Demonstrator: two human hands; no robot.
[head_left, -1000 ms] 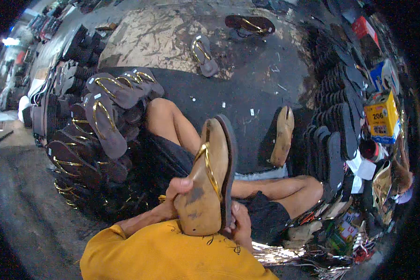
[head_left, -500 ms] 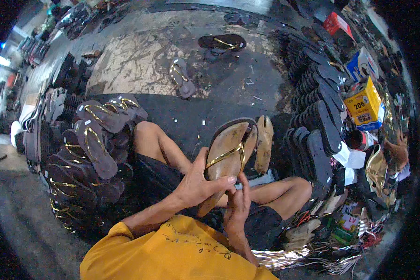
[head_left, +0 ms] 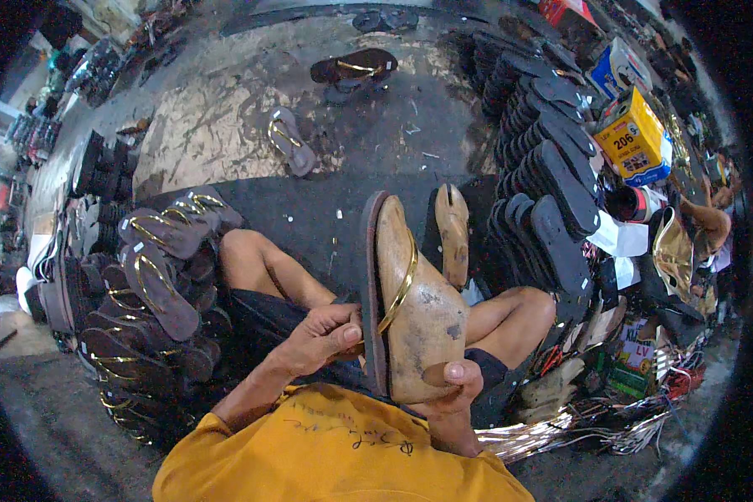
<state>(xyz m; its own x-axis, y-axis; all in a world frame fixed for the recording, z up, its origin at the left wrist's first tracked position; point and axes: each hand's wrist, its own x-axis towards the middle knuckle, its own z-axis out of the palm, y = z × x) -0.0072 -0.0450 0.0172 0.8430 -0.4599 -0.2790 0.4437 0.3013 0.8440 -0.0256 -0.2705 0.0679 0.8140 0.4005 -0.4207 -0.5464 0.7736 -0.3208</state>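
Note:
A foot-shaped wooden last (head_left: 431, 314) stands tilted on its edge in front of me, with a dark flip-flop sole (head_left: 373, 276) against its underside. The gold strap (head_left: 408, 284) crosses over the last's top. My right hand (head_left: 453, 395) is wrapped round the heel end of the last, thumb on its near side. At the sole's underside my left hand (head_left: 320, 339) is closed in a pinch; what lies between its fingers is hidden. A second wooden last (head_left: 453, 238) rests just beyond, on the right, by my bent knee.
Finished gold-strapped flip-flops (head_left: 161, 289) are heaped at left. Rows of dark soles (head_left: 552, 226) stack up at right, beside a yellow box (head_left: 632, 138) and a tangle of shiny straps (head_left: 552, 439). Farther off lie a flip-flop (head_left: 291, 142) and a pair (head_left: 356, 69). Another person's arm (head_left: 711, 226) shows at far right.
The last with its flip-flop has turned from facing up to standing on edge. My right hand has shifted to the heel, and my left hand from the last's side to the sole's underside.

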